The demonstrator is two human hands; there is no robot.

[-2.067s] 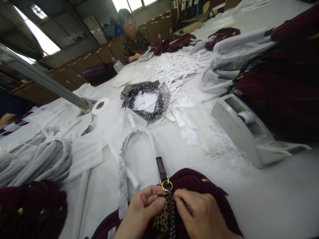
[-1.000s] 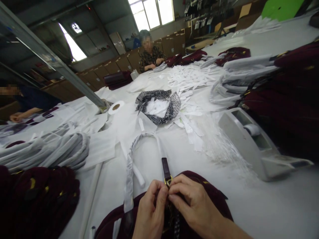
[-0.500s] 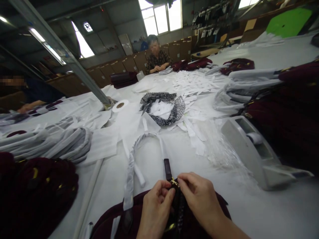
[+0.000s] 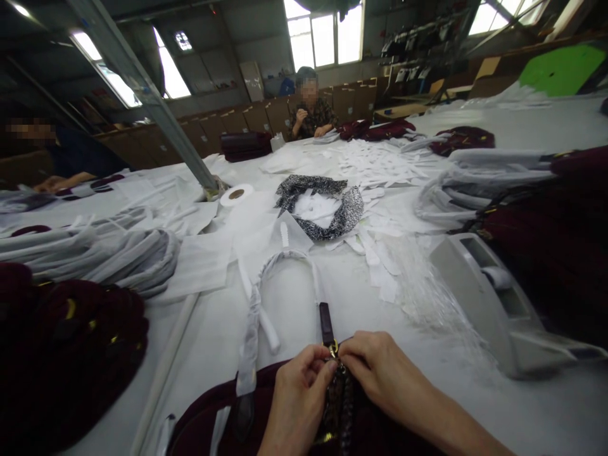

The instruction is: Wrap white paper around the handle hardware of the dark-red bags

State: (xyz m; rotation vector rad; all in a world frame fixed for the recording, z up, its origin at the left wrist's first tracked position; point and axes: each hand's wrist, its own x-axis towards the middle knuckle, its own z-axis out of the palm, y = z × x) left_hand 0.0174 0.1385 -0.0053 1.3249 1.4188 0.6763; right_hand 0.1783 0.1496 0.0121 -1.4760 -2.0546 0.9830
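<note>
A dark maroon bag (image 4: 202, 411) lies before me at the bottom of the view. Its handle (image 4: 251, 329), wrapped in white, arches away from me and ends on the right in a dark leather tab (image 4: 325, 324). Below that tab is a gold metal clasp (image 4: 334, 348) with a dark braided strap (image 4: 346, 399) hanging from it. My left hand (image 4: 301, 392) pinches the clasp from the left, thumb against forefinger. From the right, my right hand (image 4: 375, 364) closes its fingertips on the same clasp. The fingertips partly hide the clasp.
A grey tape dispenser (image 4: 494, 304) stands at right. Maroon bags (image 4: 71, 354) are piled at left beside wrapped handles (image 4: 118, 259). A black-and-white bag of scraps (image 4: 351, 212) and a white roll (image 4: 236, 195) lie ahead, near a metal post (image 4: 156, 107). A person (image 4: 313, 114) sits across the table.
The clasp has turned from lying crosswise to hanging below the tab. My right hand has drawn slightly lower. The person across has raised one hand towards the head. The view has shifted a little.
</note>
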